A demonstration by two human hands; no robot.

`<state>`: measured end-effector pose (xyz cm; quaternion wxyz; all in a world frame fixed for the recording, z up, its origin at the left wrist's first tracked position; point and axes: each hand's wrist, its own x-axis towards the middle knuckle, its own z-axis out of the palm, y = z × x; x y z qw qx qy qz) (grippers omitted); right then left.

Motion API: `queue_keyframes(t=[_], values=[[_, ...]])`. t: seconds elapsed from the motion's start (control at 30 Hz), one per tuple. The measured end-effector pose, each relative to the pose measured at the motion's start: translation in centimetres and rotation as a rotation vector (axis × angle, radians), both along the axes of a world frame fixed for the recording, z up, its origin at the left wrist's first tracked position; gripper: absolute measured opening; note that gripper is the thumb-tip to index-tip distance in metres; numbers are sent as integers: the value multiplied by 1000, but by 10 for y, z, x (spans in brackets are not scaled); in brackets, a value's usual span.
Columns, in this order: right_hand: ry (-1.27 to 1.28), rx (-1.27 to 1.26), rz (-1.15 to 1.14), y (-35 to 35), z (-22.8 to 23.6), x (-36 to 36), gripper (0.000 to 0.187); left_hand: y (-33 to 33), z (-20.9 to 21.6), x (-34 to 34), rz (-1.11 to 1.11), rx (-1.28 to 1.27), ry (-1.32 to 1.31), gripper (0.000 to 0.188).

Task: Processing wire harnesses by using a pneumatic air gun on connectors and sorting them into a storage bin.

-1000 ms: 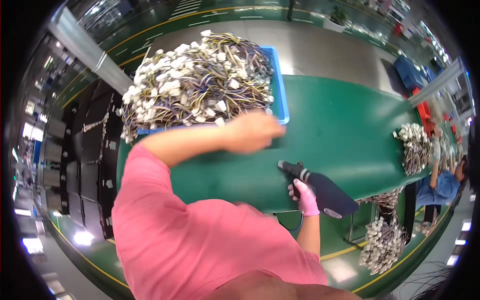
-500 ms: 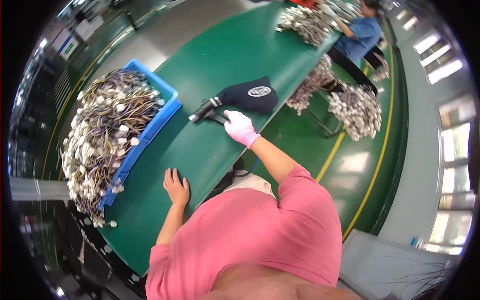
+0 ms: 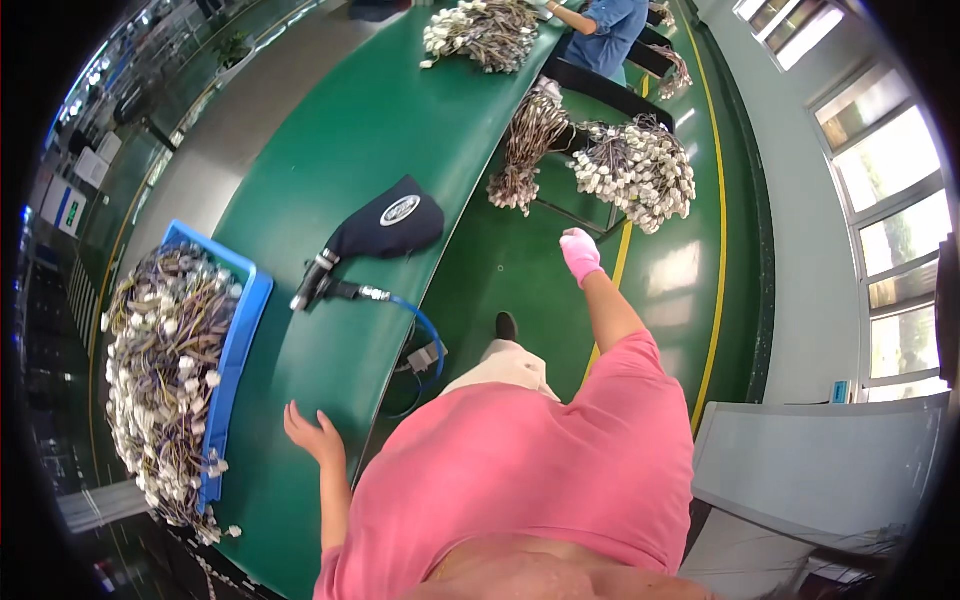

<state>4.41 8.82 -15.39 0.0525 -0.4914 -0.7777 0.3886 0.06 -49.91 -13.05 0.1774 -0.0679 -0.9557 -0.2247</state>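
My left hand [image 3: 314, 436] is bare, fingers apart, at the green table top; whether it touches the surface I cannot tell. It holds nothing. My right hand [image 3: 582, 256] wears a white and pink glove and hangs out over the green floor, away from the table. Its fingers are curled in, and nothing shows in them. On the table lies a black air gun [image 3: 322, 280] with a dark cloth bag [image 3: 385, 222] on its end and a blue hose [image 3: 424, 322] running over the edge. Neither hand is on it.
Left on the table, a blue bin [image 3: 236, 345] overflows with wire harnesses [image 3: 165, 370] with white connectors. Another harness pile [image 3: 482, 36] lies at the far end, beside a co-worker in a blue shirt [image 3: 606, 35]. Harness bundles [image 3: 635, 170] hang off a rack beyond my right hand.
My right hand has let go of the air gun and swung right, off the table. The view has shifted, and the air gun now lies with its hose showing. My left hand stays by the table top.
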Motion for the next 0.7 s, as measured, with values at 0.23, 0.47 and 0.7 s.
queue_keyframes(t=[0.23,0.47,0.7], values=[[-142,61,-90,121,-32,-35,44,219,67,-36,-396,170,68,50],[-126,576,-52,266,-53,-55,34,418,40,-107,-631,-76,-134,53],[-187,575,11,361,-27,-94,39,477,20,-135,-541,-11,-291,49]])
